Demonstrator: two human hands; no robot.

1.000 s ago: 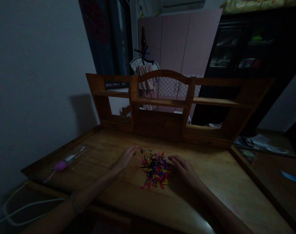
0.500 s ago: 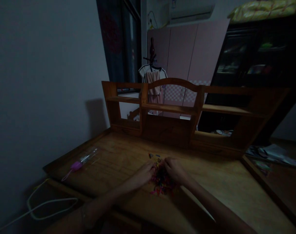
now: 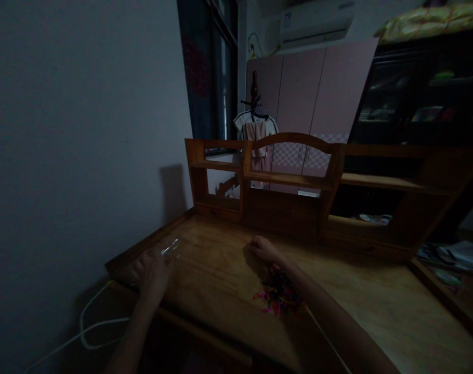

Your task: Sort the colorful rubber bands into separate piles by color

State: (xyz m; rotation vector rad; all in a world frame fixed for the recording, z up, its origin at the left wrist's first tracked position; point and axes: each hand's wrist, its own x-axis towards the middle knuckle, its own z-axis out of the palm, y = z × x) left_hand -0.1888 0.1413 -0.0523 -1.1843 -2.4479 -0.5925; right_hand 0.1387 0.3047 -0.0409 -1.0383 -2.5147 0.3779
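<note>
On the left part of the wooden desk, my left hand (image 3: 154, 271) is over a clear tube (image 3: 171, 246), its somewhat blurred fingers looking apart. The tube's pink end is hidden beneath it. My right hand (image 3: 261, 248) rests near the middle of the desk with its fingers curled together; whatever they hold, if anything, is hidden. Below that wrist lies a pile of small, bright pink, red and dark pieces (image 3: 277, 293), too dim to name and partly covered by the forearm.
A wooden shelf unit (image 3: 291, 179) stands along the back of the desk (image 3: 213, 270). A white cable (image 3: 104, 321) hangs by the front left edge. Papers (image 3: 450, 257) lie on a surface at the right. A wall borders the left side.
My left hand has left the pile and moved left to the tube. My right hand has shifted from the pile to just beyond it. The view has turned slightly left.
</note>
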